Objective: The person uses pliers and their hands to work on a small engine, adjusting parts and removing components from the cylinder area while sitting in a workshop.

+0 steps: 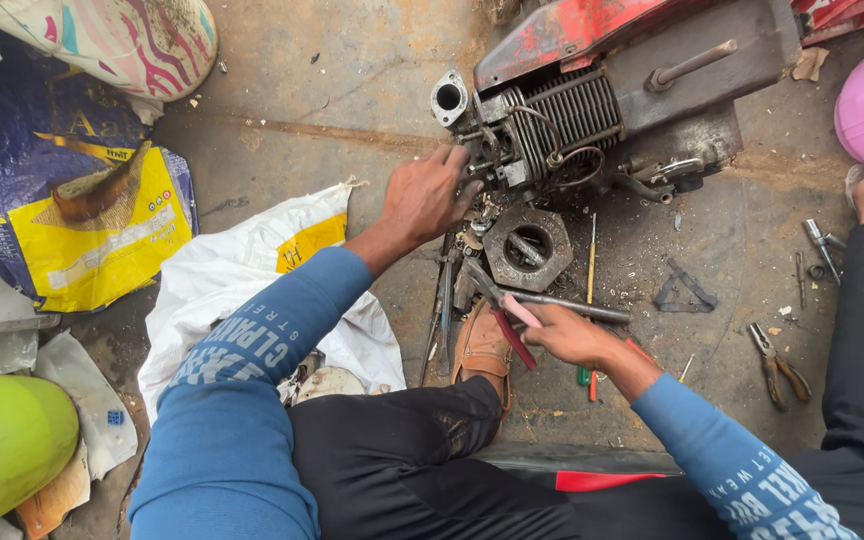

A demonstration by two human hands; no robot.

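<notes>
My left hand [424, 195] rests on the small engine [542, 125], fingers spread and pressing against the side of its finned metal block, not closed around anything I can make out. The engine sits on the concrete floor [352, 90] toward the far edge, under a worn red cover [572, 25], with an open round port [449, 97] at its near-left end.

My right hand [570, 335] is closed on the red handles of a pair of pliers [502, 310], whose jaws point up toward the engine. Just beyond that hand a grey metal rod [572, 307] lies across the floor, and above it sits a hexagonal metal part [527, 247] with a hole in its middle. A thin yellow-handled screwdriver [591, 262] lies upright just beside the hexagonal part.

My brown sandal [482, 350] is planted between my two hands. Off to the right, well apart, lie another pair of pliers [778, 362] and a black bent bracket [685, 290]. On the left are a white sack [242, 270] and a blue-and-yellow sack [62, 190].
</notes>
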